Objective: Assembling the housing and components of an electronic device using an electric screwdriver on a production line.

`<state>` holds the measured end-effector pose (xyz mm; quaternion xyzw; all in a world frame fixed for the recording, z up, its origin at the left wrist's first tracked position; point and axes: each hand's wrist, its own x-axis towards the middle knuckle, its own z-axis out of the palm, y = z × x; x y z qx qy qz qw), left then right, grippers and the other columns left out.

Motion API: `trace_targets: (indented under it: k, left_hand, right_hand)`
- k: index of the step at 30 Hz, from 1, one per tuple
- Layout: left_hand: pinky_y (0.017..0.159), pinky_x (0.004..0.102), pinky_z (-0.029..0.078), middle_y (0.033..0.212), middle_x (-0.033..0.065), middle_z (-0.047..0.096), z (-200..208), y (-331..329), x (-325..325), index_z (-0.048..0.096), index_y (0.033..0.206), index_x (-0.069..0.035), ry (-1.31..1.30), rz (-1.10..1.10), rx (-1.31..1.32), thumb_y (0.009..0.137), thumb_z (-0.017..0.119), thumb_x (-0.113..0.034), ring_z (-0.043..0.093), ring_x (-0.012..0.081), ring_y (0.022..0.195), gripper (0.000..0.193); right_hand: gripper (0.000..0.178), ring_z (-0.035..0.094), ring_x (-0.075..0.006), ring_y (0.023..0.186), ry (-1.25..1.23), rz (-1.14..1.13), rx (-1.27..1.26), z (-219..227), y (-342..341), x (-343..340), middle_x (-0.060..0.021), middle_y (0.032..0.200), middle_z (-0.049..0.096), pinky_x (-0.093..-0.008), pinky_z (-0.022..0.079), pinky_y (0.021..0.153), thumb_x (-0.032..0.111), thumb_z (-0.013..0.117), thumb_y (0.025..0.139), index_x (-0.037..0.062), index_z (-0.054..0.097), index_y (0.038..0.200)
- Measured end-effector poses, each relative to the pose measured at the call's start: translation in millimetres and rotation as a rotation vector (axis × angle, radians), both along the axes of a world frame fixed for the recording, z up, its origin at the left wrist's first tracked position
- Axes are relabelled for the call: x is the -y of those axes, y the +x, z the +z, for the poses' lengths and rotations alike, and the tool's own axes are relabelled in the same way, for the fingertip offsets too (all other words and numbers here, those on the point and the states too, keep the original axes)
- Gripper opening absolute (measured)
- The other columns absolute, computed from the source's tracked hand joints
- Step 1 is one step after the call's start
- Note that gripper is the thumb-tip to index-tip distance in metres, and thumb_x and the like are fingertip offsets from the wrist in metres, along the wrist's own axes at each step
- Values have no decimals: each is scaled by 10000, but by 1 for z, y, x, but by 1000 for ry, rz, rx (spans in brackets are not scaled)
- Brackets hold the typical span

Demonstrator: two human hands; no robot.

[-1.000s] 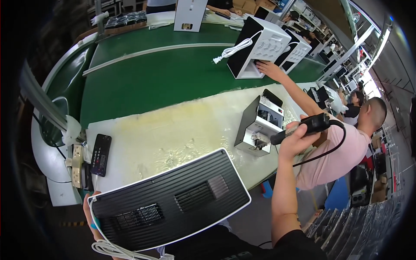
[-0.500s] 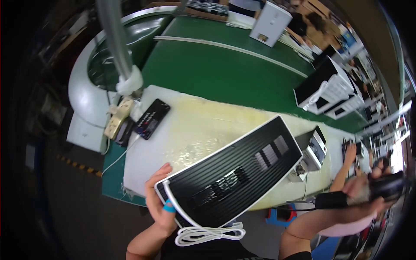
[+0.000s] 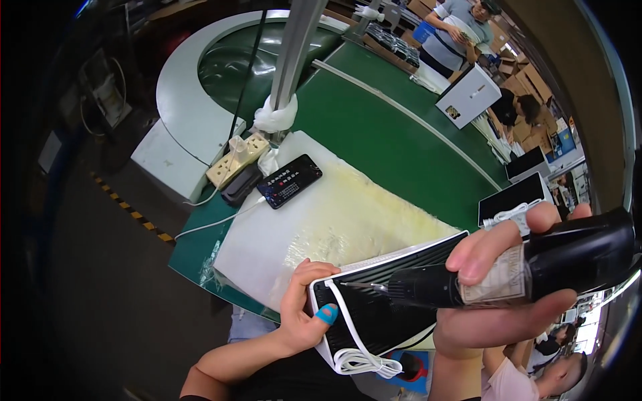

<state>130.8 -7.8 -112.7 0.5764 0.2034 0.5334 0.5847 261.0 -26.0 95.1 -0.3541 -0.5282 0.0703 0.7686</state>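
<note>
Two hands share the work at the near edge of the bench. Our left hand (image 3: pixel 302 309) is wrapped around the near left corner of the black slotted panel (image 3: pixel 388 294), thumb on top with a blue wrap on its tip, fingers underneath out of view. Our right hand (image 3: pixel 498 287) is closed fully around the electric screwdriver (image 3: pixel 535 267), fingers over its barrel and thumb below.

The panel lies tilted across the near right part of the bench, half over the edge, resting on the pale foam mat (image 3: pixel 321 220). The driver's thin bit points left and sits just above the panel's near left corner; we cannot tell whether it touches a screw.

To do this well, we judge the bit should stand square to the panel face before it spins, and the left hand should press the corner down so it does not twist.

The panel is hard, ribbed plastic with a white rim; a coiled white cable (image 3: pixel 361 357) hangs off its near end. The driver is a smooth black cylinder with a worn paper label. Farther left lie a dark smartphone (image 3: pixel 289 180) and a cream power strip (image 3: pixel 237 160), beside the green conveyor belt (image 3: pixel 401 147).
</note>
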Motion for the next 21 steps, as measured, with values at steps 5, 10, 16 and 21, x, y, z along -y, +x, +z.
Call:
trace_targets:
  k: [5, 10, 16, 21]
  left_hand:
    - [1083, 529, 187, 1152, 136, 579, -1, 4, -3, 475, 1161, -25, -4, -8, 15, 820, 629, -267, 526, 284, 1125, 446]
    - [1023, 448, 300, 1144, 161, 553, -4, -1, -8, 469, 1160, -1, -26, 15, 57, 827, 625, -244, 518, 286, 1069, 441]
    - [983, 351, 354, 1161, 182, 512, 9, 2, -4, 437, 1189, 34, -79, -55, 133, 854, 618, -176, 494, 257, 1072, 435]
    - [1005, 354, 337, 1177, 169, 513, 16, -1, 7, 426, 1211, 40, -90, -89, 115, 878, 599, -215, 502, 236, 1083, 453]
  right_hand:
    - [544, 523, -210, 749, -124, 161, -38, -6, -6, -8, -179, 1130, 511, -323, 474, 671, 283, 625, 892, 14, 377, 1294]
    - [540, 571, -252, 823, -226, 343, -119, -15, -18, -20, -203, 1100, 529, -352, 509, 745, 230, 678, 873, 30, 399, 1289]
    - [878, 527, -136, 552, -122, 121, 278, -31, -14, -33, -87, 1053, 483, -266, 496, 525, 614, 419, 910, 58, 56, 1484]
    - [864, 562, -151, 530, -93, 90, 89, -42, -20, -28, -201, 1015, 566, -238, 457, 468, 512, 569, 900, -66, 155, 1392]
